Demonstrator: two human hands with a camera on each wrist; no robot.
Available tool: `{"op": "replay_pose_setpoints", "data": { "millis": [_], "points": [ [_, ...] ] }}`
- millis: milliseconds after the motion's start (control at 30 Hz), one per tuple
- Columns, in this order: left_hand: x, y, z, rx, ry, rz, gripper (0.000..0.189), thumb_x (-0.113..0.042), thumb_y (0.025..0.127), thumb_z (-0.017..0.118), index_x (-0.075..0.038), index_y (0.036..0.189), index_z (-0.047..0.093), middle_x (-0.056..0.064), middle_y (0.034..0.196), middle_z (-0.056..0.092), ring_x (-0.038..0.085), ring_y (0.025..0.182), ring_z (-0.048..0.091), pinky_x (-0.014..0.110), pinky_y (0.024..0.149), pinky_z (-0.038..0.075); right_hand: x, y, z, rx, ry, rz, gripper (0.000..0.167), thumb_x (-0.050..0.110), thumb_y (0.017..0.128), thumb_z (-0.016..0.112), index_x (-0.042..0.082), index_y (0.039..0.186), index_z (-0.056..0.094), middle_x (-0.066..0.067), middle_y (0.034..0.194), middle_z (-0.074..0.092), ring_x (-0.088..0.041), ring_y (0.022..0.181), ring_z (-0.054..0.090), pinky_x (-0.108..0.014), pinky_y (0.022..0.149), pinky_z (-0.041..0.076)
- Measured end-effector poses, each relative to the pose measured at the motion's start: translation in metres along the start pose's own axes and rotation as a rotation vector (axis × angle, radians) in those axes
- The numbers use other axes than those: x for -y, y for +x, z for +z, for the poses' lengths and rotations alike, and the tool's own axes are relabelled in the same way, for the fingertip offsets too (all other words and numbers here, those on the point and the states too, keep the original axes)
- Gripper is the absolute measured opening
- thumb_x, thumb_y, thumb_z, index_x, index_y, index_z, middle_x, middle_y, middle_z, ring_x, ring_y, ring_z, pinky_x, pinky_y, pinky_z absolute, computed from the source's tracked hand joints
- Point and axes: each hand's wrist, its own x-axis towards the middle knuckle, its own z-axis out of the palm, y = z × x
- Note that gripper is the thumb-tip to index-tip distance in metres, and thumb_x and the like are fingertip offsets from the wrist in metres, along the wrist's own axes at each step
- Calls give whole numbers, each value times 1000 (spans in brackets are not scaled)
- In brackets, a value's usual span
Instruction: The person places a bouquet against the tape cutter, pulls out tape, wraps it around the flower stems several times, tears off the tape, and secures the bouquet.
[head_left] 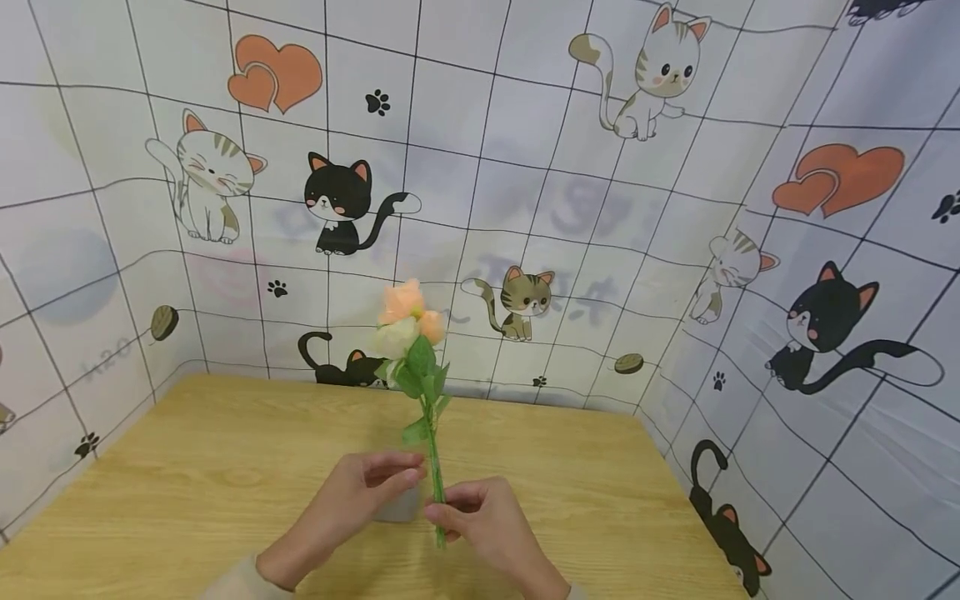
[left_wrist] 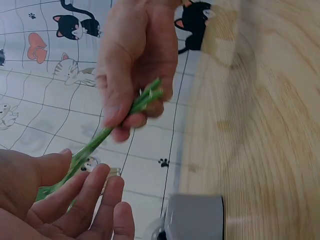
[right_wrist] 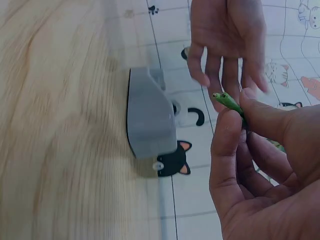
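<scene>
A small bunch of artificial flowers [head_left: 401, 321], peach and cream with green leaves, stands upright over the table. My right hand [head_left: 491, 518] pinches its green stems [head_left: 433, 454] low down between thumb and fingers; the cut ends stick out past the grip in the right wrist view. Close by on the other side is my left hand [head_left: 363, 493], its fingers relaxed and spread around the stems [left_wrist: 92, 144] without a visible grip. Behind the hands, a grey plastic object [right_wrist: 150, 117] with a sloped side sits on the table, partly hidden by the left hand in the head view.
The light wood table [head_left: 247, 450] reaches back to a white cloth backdrop [head_left: 480, 192] with a grid and printed cats, hearts and paws. The cloth also encloses the table's left and right sides.
</scene>
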Motion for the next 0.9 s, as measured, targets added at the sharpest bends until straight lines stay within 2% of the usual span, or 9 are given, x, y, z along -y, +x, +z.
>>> {"op": "replay_pose_setpoints", "data": {
  "millis": [133,233,300,433,567,733,900],
  "points": [
    [4,0,-12,-31,106,47,32,-33,113,81,-16,138,84,5,139,86,22,128,81,31,101,66,-7,-5,-24,-63,-56,37,24,18,105,90,-2,116,90,-15,106,90,-14,89,83,-25,73,69],
    [8,-1,-23,-71,195,79,28,-28,112,82,-17,137,85,4,137,86,18,123,81,26,95,64,-12,-9,-45,-105,-127,48,22,16,105,90,-4,116,89,-18,105,90,-14,84,82,-27,71,69],
    [11,-3,-30,-110,266,91,28,-27,111,84,-19,138,85,3,137,86,18,123,80,29,96,65,-15,-11,-60,-131,-180,51,20,14,105,89,-3,115,90,-19,105,89,-15,81,82,-28,70,69],
    [23,-7,-44,-178,446,153,33,-27,109,87,-19,140,84,2,140,84,24,124,79,43,98,67,-21,-20,-89,-203,-303,70,16,15,105,90,0,109,91,-20,100,89,-16,73,81,-29,67,68],
    [38,-9,-56,-212,564,202,37,-29,107,89,-18,142,83,4,142,82,30,127,78,56,102,66,-28,-29,-114,-281,-438,115,14,17,104,91,2,104,91,-15,93,88,-16,69,79,-28,63,65],
    [53,-11,-72,-206,664,224,44,-35,107,89,-15,146,80,13,147,76,42,134,76,66,108,64,-35,-37,-136,-366,-571,205,13,18,101,94,6,99,91,-5,85,86,-16,67,77,-29,60,59],
    [63,-13,-90,-183,809,192,63,-50,108,85,-13,157,72,22,156,69,52,136,72,78,99,62,-46,-43,-153,-397,-667,270,15,18,100,95,5,94,90,-2,77,82,-17,62,74,-30,59,56]
  ]
}}
